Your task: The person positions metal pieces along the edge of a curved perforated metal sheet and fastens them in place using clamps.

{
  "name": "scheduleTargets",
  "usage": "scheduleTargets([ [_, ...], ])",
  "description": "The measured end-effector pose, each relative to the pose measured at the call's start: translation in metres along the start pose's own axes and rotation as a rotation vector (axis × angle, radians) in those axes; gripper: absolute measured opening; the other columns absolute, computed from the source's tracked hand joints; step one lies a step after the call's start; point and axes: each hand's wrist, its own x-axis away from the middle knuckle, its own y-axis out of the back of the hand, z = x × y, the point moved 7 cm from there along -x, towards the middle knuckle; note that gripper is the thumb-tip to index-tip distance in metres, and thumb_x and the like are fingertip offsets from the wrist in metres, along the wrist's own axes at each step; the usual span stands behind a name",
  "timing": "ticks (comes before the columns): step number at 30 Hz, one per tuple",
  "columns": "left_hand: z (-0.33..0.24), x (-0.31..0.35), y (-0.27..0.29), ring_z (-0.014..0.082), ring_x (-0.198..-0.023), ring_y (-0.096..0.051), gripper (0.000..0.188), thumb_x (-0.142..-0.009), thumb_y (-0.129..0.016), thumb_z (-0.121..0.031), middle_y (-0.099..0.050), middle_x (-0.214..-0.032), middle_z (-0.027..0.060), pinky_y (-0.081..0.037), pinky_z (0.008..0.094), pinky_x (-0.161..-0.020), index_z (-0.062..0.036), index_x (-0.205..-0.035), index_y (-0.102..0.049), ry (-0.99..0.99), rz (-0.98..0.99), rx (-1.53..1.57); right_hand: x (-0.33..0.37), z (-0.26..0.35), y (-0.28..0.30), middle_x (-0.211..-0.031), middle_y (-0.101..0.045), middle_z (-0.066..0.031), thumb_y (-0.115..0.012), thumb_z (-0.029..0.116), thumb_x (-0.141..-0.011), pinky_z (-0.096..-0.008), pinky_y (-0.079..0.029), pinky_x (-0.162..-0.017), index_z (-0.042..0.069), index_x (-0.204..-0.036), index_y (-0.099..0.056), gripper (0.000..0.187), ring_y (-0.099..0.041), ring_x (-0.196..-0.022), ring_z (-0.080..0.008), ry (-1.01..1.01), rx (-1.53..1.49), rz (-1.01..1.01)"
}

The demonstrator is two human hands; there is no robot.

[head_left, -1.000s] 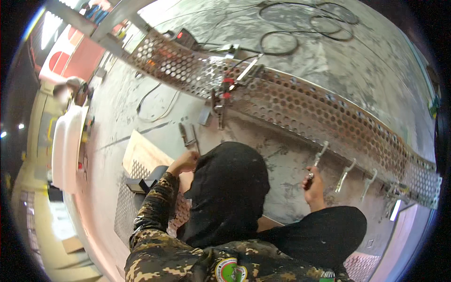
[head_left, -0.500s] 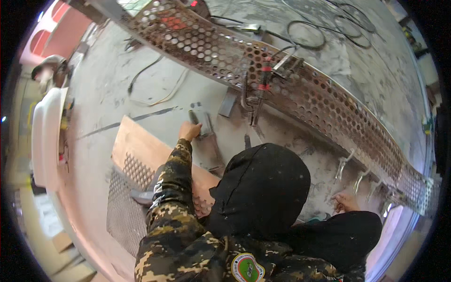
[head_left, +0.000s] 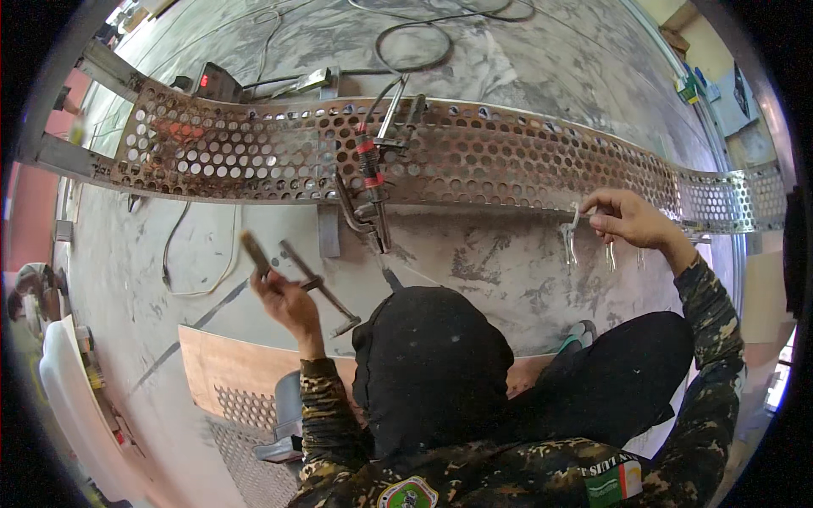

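Note:
My left hand (head_left: 290,303) is closed around the handle of a bar clamp (head_left: 315,282), held up over the floor on the near side of a long perforated metal panel (head_left: 474,165). My right hand (head_left: 631,218) is at the panel's near edge, fingers bent at the top of a shiny metal clamp (head_left: 571,245). More shiny clamps (head_left: 611,256) hang along that edge, close to the right hand. A bar clamp with a red and black handle (head_left: 370,165) sits on the middle of the panel.
Cables (head_left: 415,42) loop across the floor beyond the panel, near a dark box with a red display (head_left: 218,82). A copper-coloured sheet (head_left: 203,360) and a perforated grey sheet (head_left: 241,457) lie at near left. Another person (head_left: 35,292) is at far left.
My left hand has lifted the bar clamp off the floor. The right hand has risen from beside my knee to the clamp at the panel edge. The view has turned, levelling the panel.

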Motion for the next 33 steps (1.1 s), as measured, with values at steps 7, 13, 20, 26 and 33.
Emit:
scheduleTargets([
  [7, -0.105, 0.052, -0.18, 0.0172, -0.065, -0.059, 0.026, -0.094, -0.053, -0.012, -0.063, -0.076, 0.0098, -0.047, 0.0327, -0.061, -0.005, -0.119, -0.053, -0.066, 0.926, 0.088, -0.018, 0.084, -0.056, -0.1, -0.058, -0.007, -0.061, 0.032, -0.094, -0.0268, -0.051, -0.071, 0.006, -0.135, -0.043, 0.051, -0.059, -0.084, -0.0119, 0.281, -0.097, 0.108],
  [13, -0.121, 0.124, -0.243, 0.0246, -0.071, -0.06, 0.03, -0.098, -0.05, -0.021, -0.061, -0.081, 0.0202, -0.047, 0.0365, -0.068, -0.0006, -0.119, -0.052, -0.204, 1.326, 0.454, -0.031, 0.086, -0.078, -0.096, -0.062, -0.0089, -0.057, 0.037, -0.095, -0.0255, -0.051, -0.066, 0.007, -0.136, -0.043, 0.052, -0.063, -0.079, -0.0135, 0.188, -0.33, 0.024],
  [20, -0.085, 0.159, -0.276, 0.0199, -0.063, -0.054, 0.018, -0.093, -0.061, -0.016, -0.057, -0.075, 0.0094, -0.045, 0.0315, -0.061, -0.0012, -0.103, -0.06, -0.025, 1.308, 0.592, -0.025, 0.058, -0.075, -0.083, -0.066, -0.0072, -0.057, 0.036, -0.096, -0.0264, -0.053, -0.064, 0.005, -0.123, -0.053, 0.042, -0.063, -0.072, -0.0128, 0.01, -0.383, -0.187],
  [26, -0.051, 0.174, -0.254, 0.0324, -0.098, -0.058, 0.042, -0.087, -0.066, -0.021, -0.057, -0.111, 0.0182, -0.047, 0.038, -0.082, -0.0064, -0.125, -0.056, -0.106, 1.143, 0.263, -0.05, 0.007, -0.101, -0.087, -0.063, -0.0071, -0.06, 0.037, -0.094, -0.0281, -0.055, -0.061, 0.005, -0.123, -0.053, 0.044, -0.065, -0.072, -0.0144, 0.005, -0.404, -0.164],
  [33, -0.016, 0.211, -0.218, 0.0461, -0.133, -0.033, 0.116, -0.073, -0.077, -0.046, -0.026, -0.146, 0.0286, -0.032, 0.0437, -0.109, -0.003, -0.15, -0.002, -0.196, 1.236, 0.022, -0.076, 0.04, -0.102, -0.085, -0.066, -0.0073, -0.065, 0.024, -0.091, -0.0277, -0.054, -0.065, 0.004, -0.115, -0.059, 0.031, -0.065, -0.072, -0.0143, 0.319, 0.056, -0.113],
])
